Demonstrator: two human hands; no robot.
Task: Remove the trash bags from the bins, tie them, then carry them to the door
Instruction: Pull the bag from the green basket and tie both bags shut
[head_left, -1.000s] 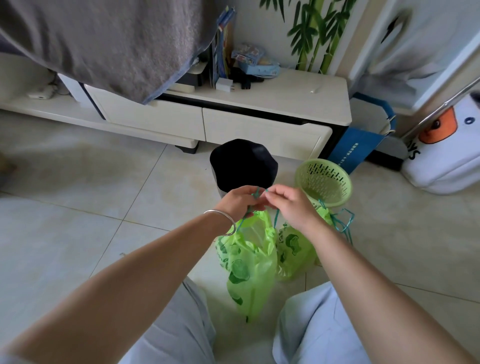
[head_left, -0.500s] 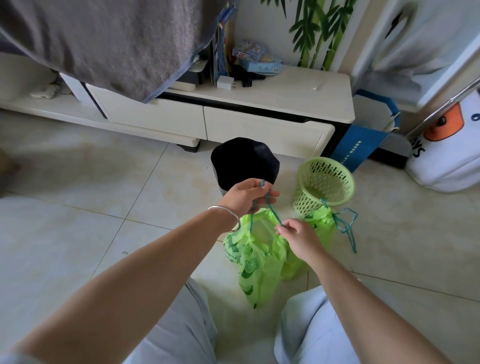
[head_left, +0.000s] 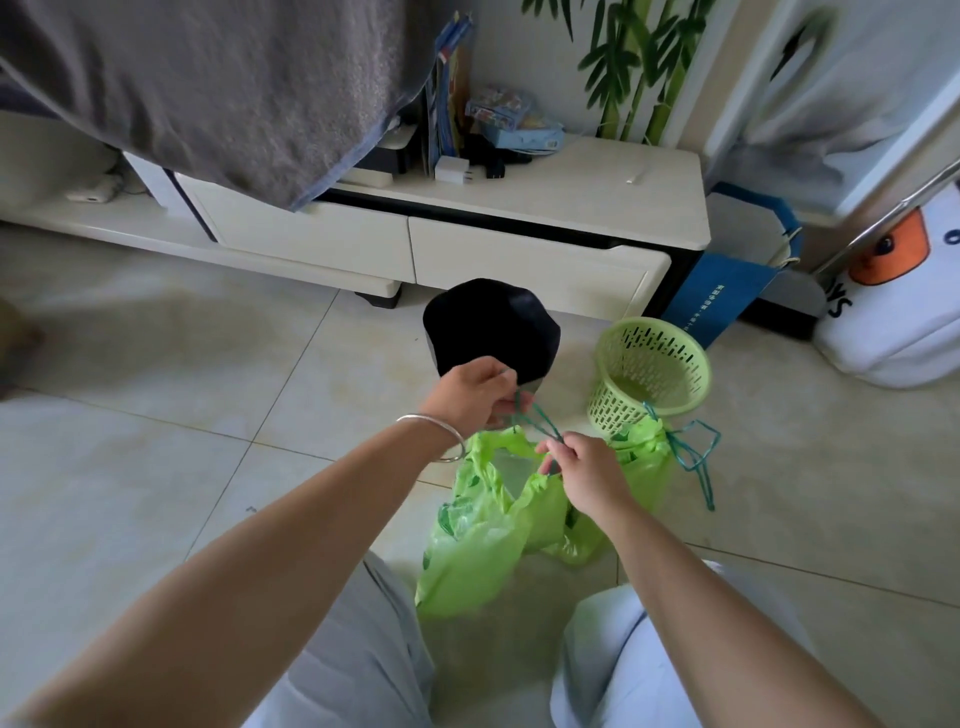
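A light green trash bag (head_left: 475, 540) hangs just above the floor tiles between my knees, its mouth partly open. My left hand (head_left: 475, 395) pinches one end of its teal drawstring (head_left: 540, 423). My right hand (head_left: 584, 470) pinches the other end lower down, right at the bag's mouth. A second green bag (head_left: 647, 457), its teal string knotted, lies on the floor beside the empty green mesh bin (head_left: 652, 366). A bin lined in black (head_left: 491, 327) stands behind my left hand.
A low cream TV cabinet (head_left: 519, 208) runs along the back with a grey cloth (head_left: 208, 78) draped over its left part. A blue paper bag (head_left: 727, 280) and a white cushion (head_left: 904, 312) sit at the right. Open floor tiles lie to the left.
My hands have moved apart along the drawstring: the left stayed up, the right dropped toward the bag's mouth. The bag's top has spread open a little.
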